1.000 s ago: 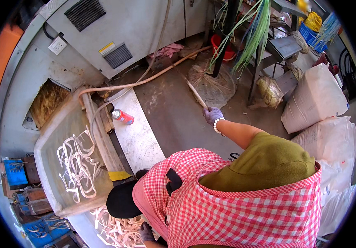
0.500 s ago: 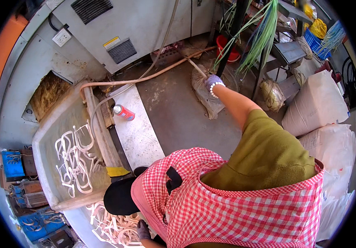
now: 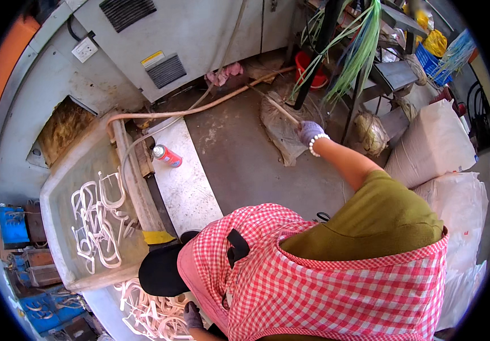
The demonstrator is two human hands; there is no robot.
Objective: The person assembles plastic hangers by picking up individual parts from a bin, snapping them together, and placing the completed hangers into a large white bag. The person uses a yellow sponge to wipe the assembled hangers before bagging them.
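My right hand (image 3: 309,133), in a purple glove with a white bead bracelet at the wrist, reaches out ahead with fingers wrapped round a wooden stick (image 3: 282,109). The stick slants over a crumpled plastic bag (image 3: 283,136) on the floor; I cannot make out its far end. Low in the view, my gloved left hand (image 3: 192,316) is beside a heap of pale pink curved plastic pieces (image 3: 155,312); its fingers are partly hidden. More such white pieces (image 3: 101,221) lie in a shallow water-filled trough (image 3: 57,250).
A red spray can (image 3: 168,156) stands on a white board (image 3: 183,176). An orange hose (image 3: 199,106) runs along a grey machine cabinet (image 3: 205,34). Behind the stick are a red bucket (image 3: 309,71) and hanging green strands (image 3: 364,51). White sacks (image 3: 431,139) stack at the right.
My right hand has moved right and slightly nearer, drawing the stick back. A pink cloth by the cabinet's foot shows more fully. My left hand stays near the pink heap.
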